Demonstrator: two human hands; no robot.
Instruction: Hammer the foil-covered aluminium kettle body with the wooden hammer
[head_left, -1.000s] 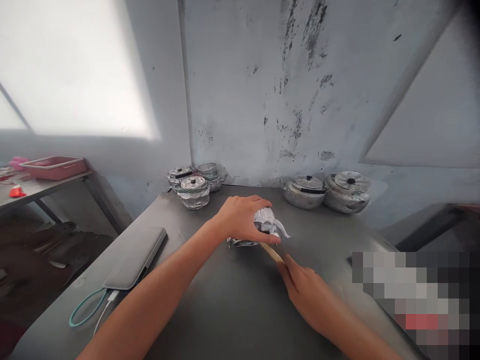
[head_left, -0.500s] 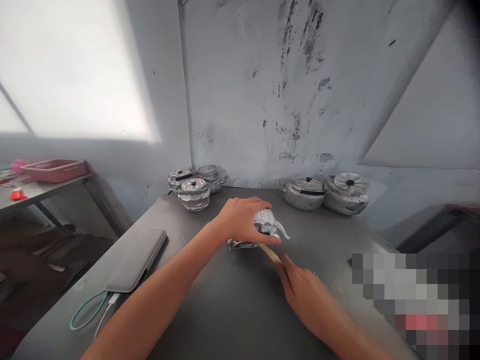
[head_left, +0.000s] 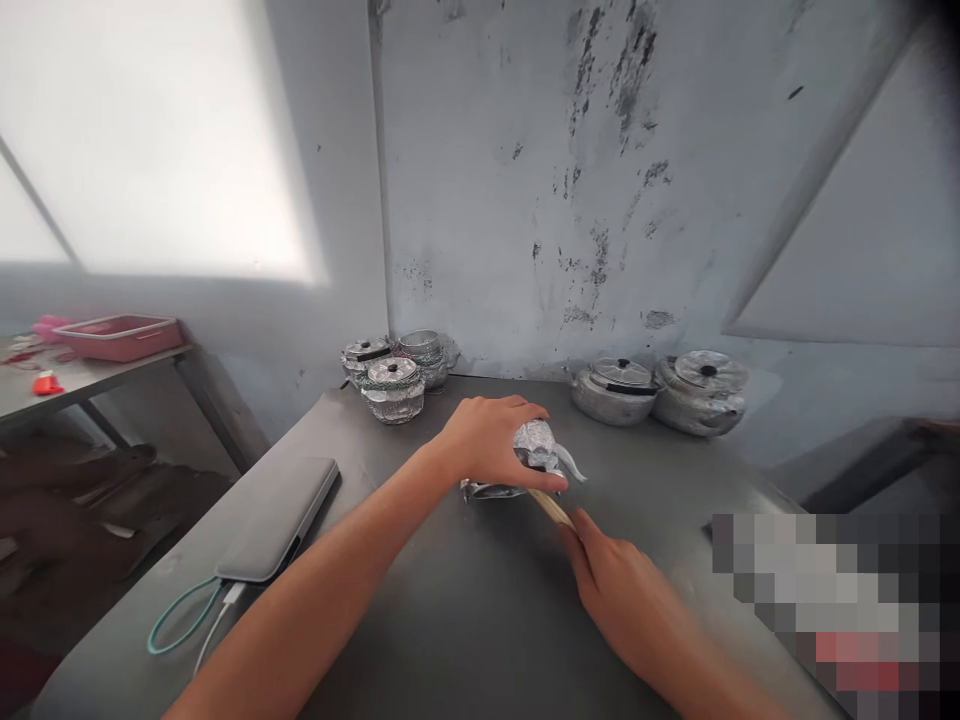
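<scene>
Near the middle of the grey table (head_left: 450, 610), my left hand (head_left: 491, 440) is closed over a small silver, foil-like pot (head_left: 536, 445) with a curved spout sticking out to the right. Its thumb lies along the near side, and the palm hides much of the pot. Beneath the wrist, a flat crumpled silver piece (head_left: 491, 490) shows; whether it belongs to the pot I cannot tell. My right hand (head_left: 611, 575) grips a pale wooden stick (head_left: 551, 507) that slants up to the pot. The stick's far end is hidden under my left thumb.
Several lidded silver pots stand along the wall, including one at back left (head_left: 394, 390) and one at back right (head_left: 701, 395). A grey power bank (head_left: 281, 520) with cables lies at left. Another table holds a pink basket (head_left: 120, 340). The lower right is pixelated.
The whole view has shifted slightly, so everything appears a little farther right. Both hands keep the same hold on the pot and the stick.
</scene>
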